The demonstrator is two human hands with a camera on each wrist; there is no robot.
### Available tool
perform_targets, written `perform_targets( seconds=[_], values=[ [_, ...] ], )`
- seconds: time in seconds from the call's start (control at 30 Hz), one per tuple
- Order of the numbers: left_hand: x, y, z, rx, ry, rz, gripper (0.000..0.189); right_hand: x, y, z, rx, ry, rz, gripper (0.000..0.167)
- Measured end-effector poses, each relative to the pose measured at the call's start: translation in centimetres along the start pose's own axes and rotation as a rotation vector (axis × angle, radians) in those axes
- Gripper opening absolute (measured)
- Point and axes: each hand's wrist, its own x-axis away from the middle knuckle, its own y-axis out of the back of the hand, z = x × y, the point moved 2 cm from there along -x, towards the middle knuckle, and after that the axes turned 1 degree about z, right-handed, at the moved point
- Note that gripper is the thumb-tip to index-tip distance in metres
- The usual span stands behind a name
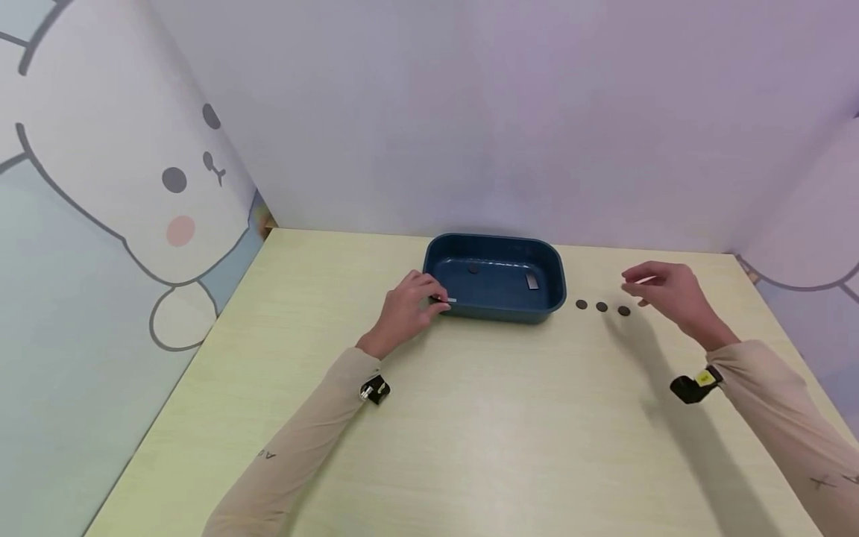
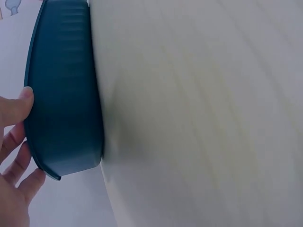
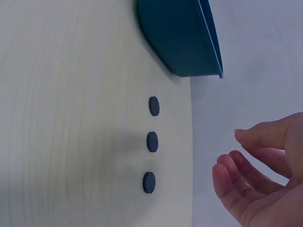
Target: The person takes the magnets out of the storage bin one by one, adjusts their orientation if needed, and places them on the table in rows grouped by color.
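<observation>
My left hand [image 1: 408, 307] is at the front left corner of a dark blue plastic tray [image 1: 499, 307]. In the left wrist view its thumb and fingertips [image 2: 28, 94] grip the tray's rim. Inside the tray lie a small dark disc [image 1: 473, 268] and a small pale rectangular piece [image 1: 532, 281]. A narrow light strip [image 1: 452, 300] shows beside the left fingertips; its kind is unclear. My right hand [image 1: 664, 289] hovers above the table, fingers loosely bent, thumb apart and nothing held. Below and left of it, three small dark discs [image 3: 152, 142] lie in a row.
The pale wooden table [image 1: 483, 418] meets a plain back wall [image 1: 470, 119]. To the left stands a side wall with a cartoon animal drawing [image 1: 134, 186]. The tray sits near the table's far edge, left of the row of discs.
</observation>
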Motion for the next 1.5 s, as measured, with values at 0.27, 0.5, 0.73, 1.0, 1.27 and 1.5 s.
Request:
perform_targets(
  seconds=[0.27, 0.5, 0.73, 1.0, 1.27, 1.5],
  values=[
    [0.0, 0.2, -0.1, -0.022, -0.007, 0.030, 0.010, -0.4, -0.4, 1.6, 0.009, -0.008, 0.020, 0.035],
    [0.0, 0.1, -0.1, -0.006, -0.002, 0.021, 0.010, -0.8, -0.7, 2.4, 0.027, -0.020, 0.042, 0.040],
    [0.1, -0.1, 0.1, 0.000, -0.001, 0.015, 0.010, -1.2, -0.9, 3.0, 0.028, -0.009, 0.049, 0.041],
    [0.1, -0.1, 0.2, 0.017, -0.011, -0.004, 0.010, -1.7, -1.6, 4.0, -0.006, 0.025, 0.044, 0.036],
    [-0.1, -0.2, 0.1, 0.015, -0.010, -0.003, 0.010, -2.3, -2.5, 4.9, -0.046, 0.046, 0.052, 0.035],
    [0.0, -0.2, 0.2, 0.014, 0.005, 0.003, 0.009, -2.9, -3.5, 5.9, -0.087, 0.052, 0.056, 0.032]
  ],
)
